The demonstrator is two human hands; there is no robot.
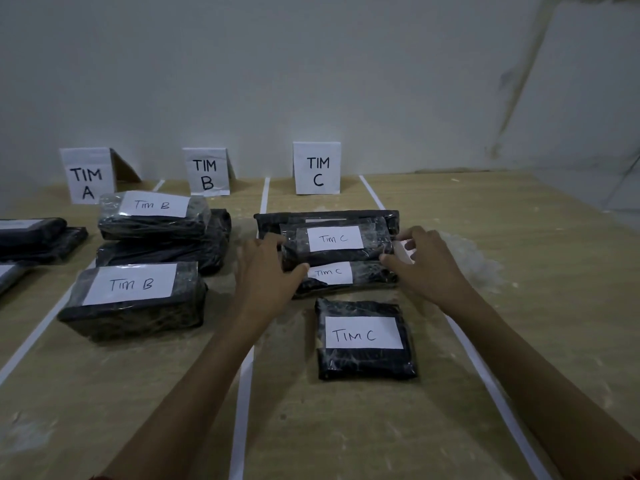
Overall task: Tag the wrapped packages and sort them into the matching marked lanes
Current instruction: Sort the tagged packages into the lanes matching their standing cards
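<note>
white tape lines split the wooden worktop into lanes, each headed by a standing paper sign at the wall.

the lane behind the tim c sign holds four black wrapped packages: a long package at the back, a stack of two in front of it, and a front package lying alone nearer the person, tagged "tim c". in the stack, the top package sits on the lower package, and both show "tim c" tags.

the lane behind the tim b sign holds a near package tagged "tim b" and, further back, a tagged package on top of an untagged-looking dark one. by the tim a sign, more dark packages lie at the left edge, partly cut off.

the left hand has its grip closed on the left end of the top package, thumb along the lower front edge. the right hand grips the right end, thumb at the front corner, fingers curled round behind.
</note>
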